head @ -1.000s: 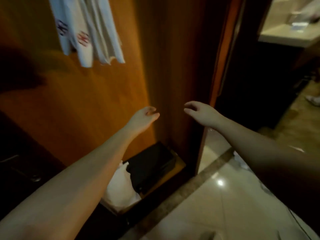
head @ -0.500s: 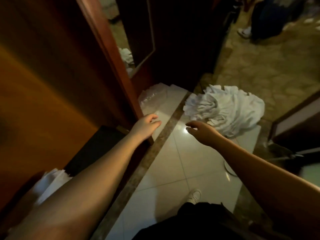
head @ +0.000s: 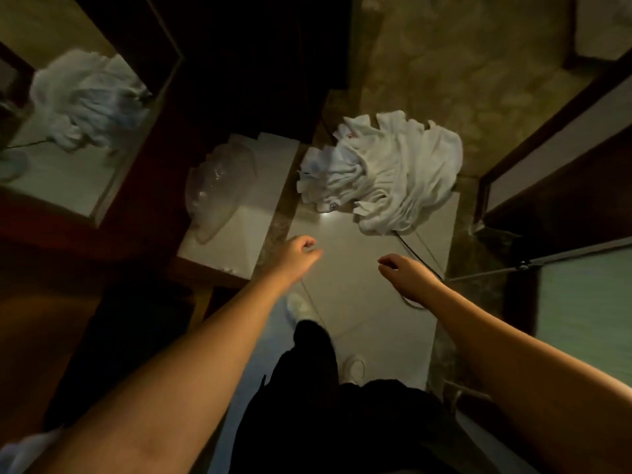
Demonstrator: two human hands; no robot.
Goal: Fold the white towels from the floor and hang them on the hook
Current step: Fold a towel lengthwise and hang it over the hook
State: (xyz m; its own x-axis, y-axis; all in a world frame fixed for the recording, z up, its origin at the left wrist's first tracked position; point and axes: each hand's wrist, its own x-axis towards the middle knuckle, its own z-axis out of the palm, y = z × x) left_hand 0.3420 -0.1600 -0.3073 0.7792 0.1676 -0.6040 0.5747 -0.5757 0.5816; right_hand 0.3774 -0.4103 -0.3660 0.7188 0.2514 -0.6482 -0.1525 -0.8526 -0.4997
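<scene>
A crumpled heap of white towels (head: 386,172) lies on the pale floor tiles ahead of me, partly over the darker stone floor. My left hand (head: 299,249) hangs over the tiles below and left of the heap, fingers loosely curled, holding nothing. My right hand (head: 402,268) hovers below the heap, fingers curled downward and apart, also without anything in it. Both hands are clear of the towels. The hook is out of view.
A mirror (head: 78,131) at the left reflects the towel heap. A clear plastic bag (head: 219,186) lies on the tiles beside the wooden frame. A dark cable (head: 415,254) runs from under the towels. A door (head: 554,159) stands at the right. My white shoes (head: 297,306) are below.
My view has swung from the wooden panel with hanging towels down to the floor. The towel heap came into sight and now lies closer ahead. Both hands stay held out with nothing in them.
</scene>
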